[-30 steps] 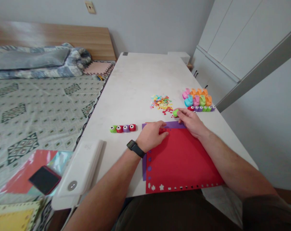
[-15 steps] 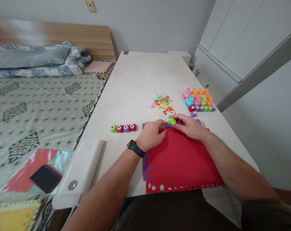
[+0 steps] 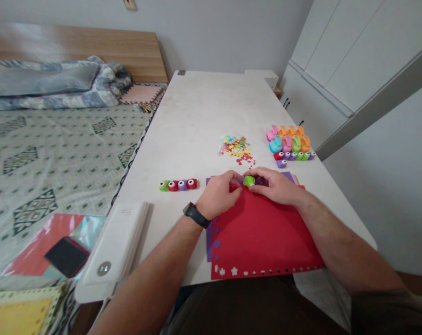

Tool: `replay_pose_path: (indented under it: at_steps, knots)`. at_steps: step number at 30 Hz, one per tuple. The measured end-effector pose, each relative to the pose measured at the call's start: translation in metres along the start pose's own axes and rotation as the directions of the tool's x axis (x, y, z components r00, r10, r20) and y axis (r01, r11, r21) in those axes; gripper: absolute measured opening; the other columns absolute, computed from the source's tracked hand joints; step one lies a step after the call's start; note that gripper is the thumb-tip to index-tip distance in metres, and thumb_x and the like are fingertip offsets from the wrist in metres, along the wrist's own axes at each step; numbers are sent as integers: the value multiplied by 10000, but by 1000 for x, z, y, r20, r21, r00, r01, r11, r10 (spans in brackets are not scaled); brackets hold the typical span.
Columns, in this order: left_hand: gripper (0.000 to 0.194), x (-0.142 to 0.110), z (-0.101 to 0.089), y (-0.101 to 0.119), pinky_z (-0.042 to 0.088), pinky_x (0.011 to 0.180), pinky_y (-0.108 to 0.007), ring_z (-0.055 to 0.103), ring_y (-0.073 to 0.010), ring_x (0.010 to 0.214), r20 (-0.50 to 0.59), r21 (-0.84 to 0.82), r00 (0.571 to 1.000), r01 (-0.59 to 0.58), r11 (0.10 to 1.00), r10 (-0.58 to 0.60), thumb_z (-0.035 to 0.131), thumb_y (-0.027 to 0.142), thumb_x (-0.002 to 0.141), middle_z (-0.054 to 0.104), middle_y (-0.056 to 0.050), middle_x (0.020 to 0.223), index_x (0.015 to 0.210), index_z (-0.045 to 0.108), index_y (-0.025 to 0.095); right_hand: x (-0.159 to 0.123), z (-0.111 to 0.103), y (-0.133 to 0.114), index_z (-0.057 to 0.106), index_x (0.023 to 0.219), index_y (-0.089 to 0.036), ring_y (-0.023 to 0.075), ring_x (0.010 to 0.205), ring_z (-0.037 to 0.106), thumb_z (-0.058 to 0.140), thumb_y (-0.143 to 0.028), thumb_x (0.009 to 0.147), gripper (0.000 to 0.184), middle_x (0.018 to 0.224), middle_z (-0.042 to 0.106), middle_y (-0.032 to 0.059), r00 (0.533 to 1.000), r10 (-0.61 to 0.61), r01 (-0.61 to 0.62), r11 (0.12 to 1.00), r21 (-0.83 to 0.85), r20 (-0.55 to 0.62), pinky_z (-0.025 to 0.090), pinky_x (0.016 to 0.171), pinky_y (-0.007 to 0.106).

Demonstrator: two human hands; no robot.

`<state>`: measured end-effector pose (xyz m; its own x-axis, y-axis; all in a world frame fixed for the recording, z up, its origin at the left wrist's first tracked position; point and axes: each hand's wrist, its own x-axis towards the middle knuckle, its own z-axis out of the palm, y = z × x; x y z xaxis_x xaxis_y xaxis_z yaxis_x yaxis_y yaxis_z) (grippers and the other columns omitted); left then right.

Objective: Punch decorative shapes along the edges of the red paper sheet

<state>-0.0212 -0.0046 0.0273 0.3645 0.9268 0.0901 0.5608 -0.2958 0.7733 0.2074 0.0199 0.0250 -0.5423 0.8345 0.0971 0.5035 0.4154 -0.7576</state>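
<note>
- green punch (image 3: 249,181): lime, between the fingers (image 3: 259,174)
- red sheet (image 3: 263,237): below the fingers, edged with flower and dot cutouts
- purple sheet (image 3: 209,239): left of the fingers
- confetti (image 3: 236,146): multicoloured, beyond the fingers

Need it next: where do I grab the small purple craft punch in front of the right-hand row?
Probably pinch the purple punch by its sides, coming from the near side with the right hand: it sits forward of the row of punches, which blocks behind it.

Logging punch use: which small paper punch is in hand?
The green one, pinched in the right hand over the red sheet; the other small punches sit apart.
</note>
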Motion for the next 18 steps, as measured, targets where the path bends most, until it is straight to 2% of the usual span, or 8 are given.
replay_pose_path:
  at_steps: [8,12,18]
  knots:
    - [251,1,0,0,568,862,-305,741,-187,954,-9,-21,1000,11,1000,-12,617,179,857,786,-28,1010,1103,653,209,-1,2,-2,676,1282,-285,257,1137,649,733,-303,862,424,1252,709,53,998,17,-19,999,44,53,477,1032,434]
    - [252,1,1,-2,568,847,-306,737,-180,913,-25,-31,1000,14,999,-14,621,186,858,779,-25,973,1109,643,202,-1,4,-1,694,1241,-263,258,1081,663,754,-314,842,407,1193,731,55,996,54,-58,997,54,71,492,995,435]
    - [229,1,1,-3,571,838,-305,734,-178,889,-9,-54,1000,17,998,-18,615,190,867,775,-22,949,1095,632,207,-1,4,-2,718,1187,-265,250,1020,671,746,-283,832,357,1129,749,43,996,50,-53,997,51,74,506,944,415]
